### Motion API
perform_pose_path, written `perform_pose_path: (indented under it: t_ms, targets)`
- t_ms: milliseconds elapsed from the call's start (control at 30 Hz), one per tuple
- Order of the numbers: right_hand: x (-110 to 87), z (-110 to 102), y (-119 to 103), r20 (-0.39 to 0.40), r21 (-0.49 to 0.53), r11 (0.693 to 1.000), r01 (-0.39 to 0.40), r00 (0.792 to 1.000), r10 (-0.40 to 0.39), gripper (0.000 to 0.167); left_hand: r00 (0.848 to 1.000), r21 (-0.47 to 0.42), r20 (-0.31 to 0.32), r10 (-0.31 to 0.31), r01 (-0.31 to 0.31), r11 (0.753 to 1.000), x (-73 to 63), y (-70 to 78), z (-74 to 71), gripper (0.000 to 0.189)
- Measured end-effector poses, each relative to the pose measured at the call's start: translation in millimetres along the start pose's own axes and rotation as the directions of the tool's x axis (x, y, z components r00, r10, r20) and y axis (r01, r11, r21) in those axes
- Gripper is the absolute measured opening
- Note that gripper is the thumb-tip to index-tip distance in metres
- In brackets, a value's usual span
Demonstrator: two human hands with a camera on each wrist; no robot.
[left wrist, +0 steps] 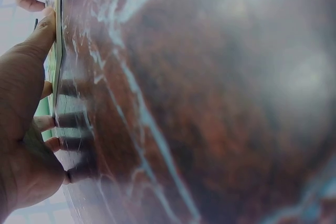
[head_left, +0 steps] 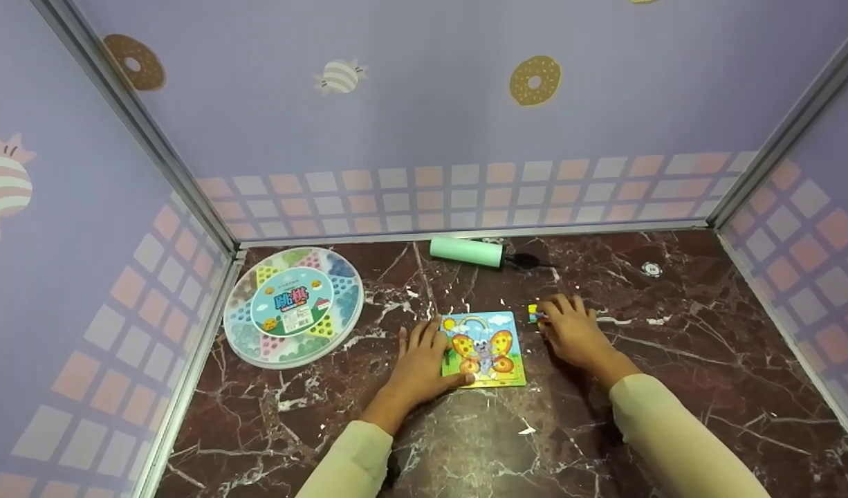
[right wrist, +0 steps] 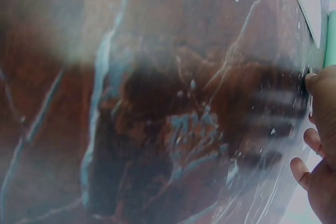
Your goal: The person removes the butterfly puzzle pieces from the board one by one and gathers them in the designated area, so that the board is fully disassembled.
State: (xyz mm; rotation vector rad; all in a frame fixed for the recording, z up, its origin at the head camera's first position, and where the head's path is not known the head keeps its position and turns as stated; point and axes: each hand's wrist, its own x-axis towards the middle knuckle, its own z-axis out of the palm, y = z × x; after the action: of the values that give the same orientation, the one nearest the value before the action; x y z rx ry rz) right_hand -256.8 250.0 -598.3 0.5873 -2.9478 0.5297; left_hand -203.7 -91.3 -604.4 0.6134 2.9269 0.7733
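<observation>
Left hand (head_left: 420, 360) lies relaxed at the left side of the butterfly board (head_left: 485, 349), fingers extended and thumb resting on top near its close edge, presumably to stop it sliding on the glossy tabletop (head_left: 465, 456). Just right of the board, the right hand (head_left: 575, 333) bends its fingers over a small coloured piece (head_left: 532, 313) (pinched or merely touched, I can't tell), while the round game (head_left: 292, 308) and green tube (head_left: 465, 252) sit apart, perhaps for elbow room.
</observation>
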Motion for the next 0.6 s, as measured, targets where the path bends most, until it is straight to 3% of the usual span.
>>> perform_pose_path:
  t_ms: [600]
  targets:
    - [-9.2,-6.3,4.5,0.023,0.006,1.0,0.026,0.999,-0.026,0.027,0.999,0.004,0.027,-0.03,0.03,1.0,1.8,-1.2,2.0,0.067]
